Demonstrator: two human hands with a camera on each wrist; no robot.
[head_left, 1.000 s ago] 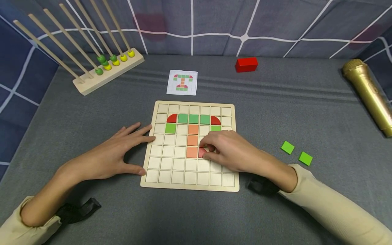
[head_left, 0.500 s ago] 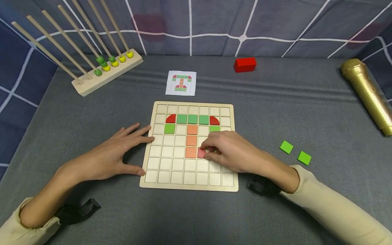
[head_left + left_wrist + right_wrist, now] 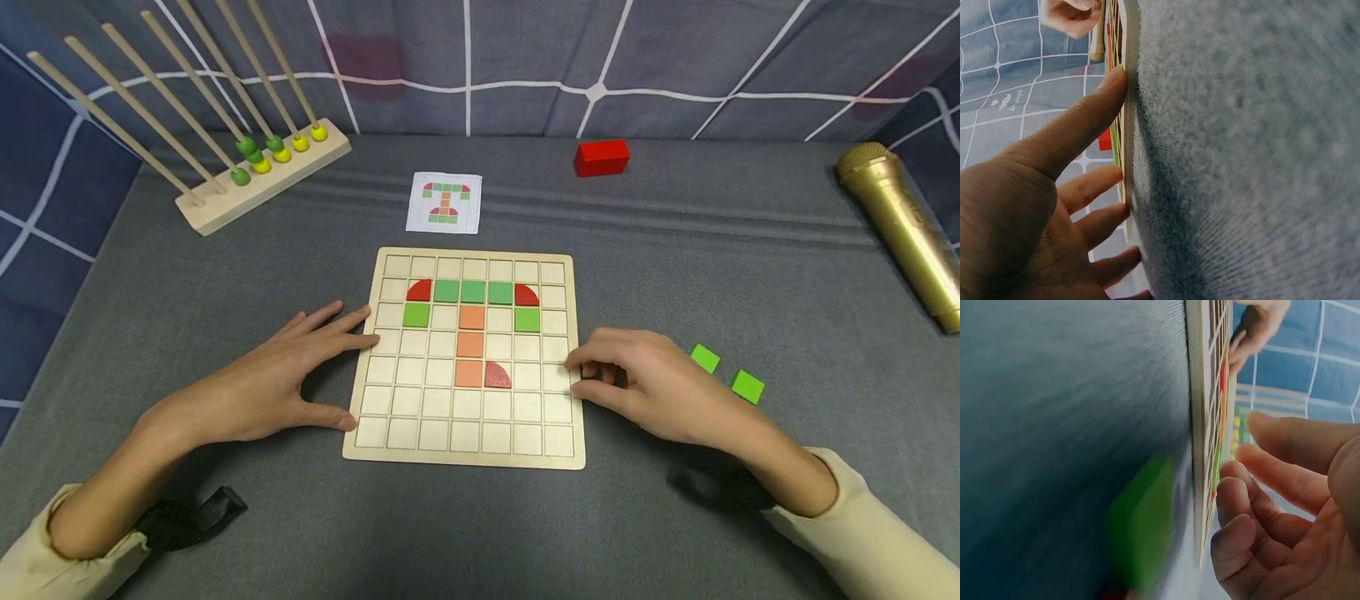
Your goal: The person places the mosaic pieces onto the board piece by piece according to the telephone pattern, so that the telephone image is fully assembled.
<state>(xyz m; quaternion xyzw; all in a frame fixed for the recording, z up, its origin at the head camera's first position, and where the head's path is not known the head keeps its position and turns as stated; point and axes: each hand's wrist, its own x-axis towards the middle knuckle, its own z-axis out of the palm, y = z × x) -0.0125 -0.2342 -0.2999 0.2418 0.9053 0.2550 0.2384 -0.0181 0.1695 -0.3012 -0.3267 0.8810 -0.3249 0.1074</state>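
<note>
White print (image 3: 1004, 101) on the blue-grey gridded cloth (image 3: 1019, 50) is too unclear to read. The left hand (image 3: 273, 383) has its fingers spread, thumb and fingertips touching the left edge of the square pale wooden grid board (image 3: 465, 457). The right hand (image 3: 652, 383), loosely curled with thumb and forefinger apart, holds nothing at the board's right edge. The lowest red quarter-circle tile (image 3: 497, 376) lies on the board beside an orange square tile (image 3: 468, 373), left of the right hand's fingertips and well apart.

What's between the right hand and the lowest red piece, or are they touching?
Apart: the head view shows bare board squares between the right hand and the lowest red piece.
</note>
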